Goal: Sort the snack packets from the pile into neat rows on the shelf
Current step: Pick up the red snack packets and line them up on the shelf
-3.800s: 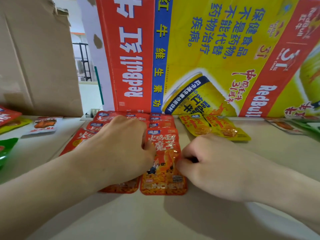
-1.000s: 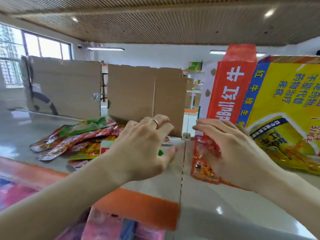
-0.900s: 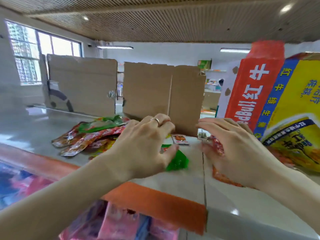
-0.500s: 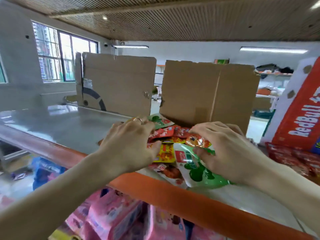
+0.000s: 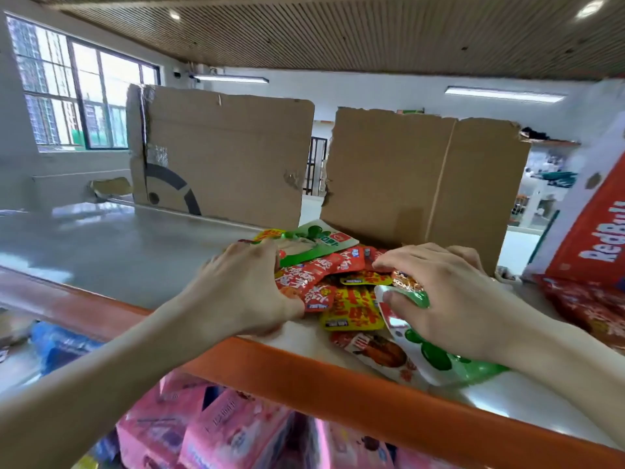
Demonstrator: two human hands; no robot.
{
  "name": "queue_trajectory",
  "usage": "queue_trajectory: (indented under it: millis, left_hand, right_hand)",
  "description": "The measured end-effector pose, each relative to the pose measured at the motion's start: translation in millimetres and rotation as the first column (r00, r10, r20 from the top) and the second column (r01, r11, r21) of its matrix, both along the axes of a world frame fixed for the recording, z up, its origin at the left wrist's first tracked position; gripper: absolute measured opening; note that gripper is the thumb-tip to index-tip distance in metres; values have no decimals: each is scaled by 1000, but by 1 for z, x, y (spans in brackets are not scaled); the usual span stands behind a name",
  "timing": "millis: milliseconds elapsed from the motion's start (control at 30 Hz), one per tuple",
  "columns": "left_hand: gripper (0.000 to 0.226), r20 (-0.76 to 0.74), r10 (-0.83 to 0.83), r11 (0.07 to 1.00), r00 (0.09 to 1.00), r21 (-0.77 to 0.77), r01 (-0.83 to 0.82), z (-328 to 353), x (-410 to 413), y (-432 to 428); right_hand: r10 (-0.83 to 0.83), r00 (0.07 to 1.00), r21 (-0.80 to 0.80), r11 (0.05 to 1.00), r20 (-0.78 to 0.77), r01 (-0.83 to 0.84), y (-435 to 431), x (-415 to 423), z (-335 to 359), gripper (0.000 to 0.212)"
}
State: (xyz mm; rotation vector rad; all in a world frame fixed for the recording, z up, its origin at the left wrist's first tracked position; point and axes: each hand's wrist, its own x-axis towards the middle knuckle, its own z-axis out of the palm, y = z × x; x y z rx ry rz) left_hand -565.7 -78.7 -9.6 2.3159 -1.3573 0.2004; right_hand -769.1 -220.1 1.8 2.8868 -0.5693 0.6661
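pile (image 5: 348, 292) on shelf (image 5: 118, 245) (near its edge), cardboard (image 5: 406, 184) behind

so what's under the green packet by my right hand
A white and red packet with a drumstick picture sticks out from under its left edge. Anything further under is covered by the green packet and the right hand on it.

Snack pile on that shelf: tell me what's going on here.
A person is working through the pile of snack packets on the shelf. The right hand grips a green packet, thumb on its top edge. The left hand lies on the red packets at the pile's left side; whether it grips them is unclear. Other red packets lie to the right, by the red box.
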Motion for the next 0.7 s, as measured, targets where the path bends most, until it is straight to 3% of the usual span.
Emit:
queue_trajectory:
  millis: [100,300,533,600,700]
  left_hand:
    - [62,-50,1,998,999,-65,-5,-1,5,-1]
    - [69,-436,-156,943,886,-332,3,15,3,-5]
    - [66,-531,-280,916,800,-397,57,26,-47,-27]
    - [59,-547,-332,905,769,-415,95,24,-65,-39]
    - [50,-618,-451,871,644,-464,165,22,-94,-56]
  right_hand:
    - [3,1000,45,999,8,-3,4,-3,2,40]
    - [50,995,279,958,83,-71,16,-12,10,36]
    - [188,962,598,755,196,-269,35,-29,29,18]
    - [175,962,614,742,211,-270,34,-38,28,16]
    - [70,960,698,672,272,-248,25,-60,26,24]
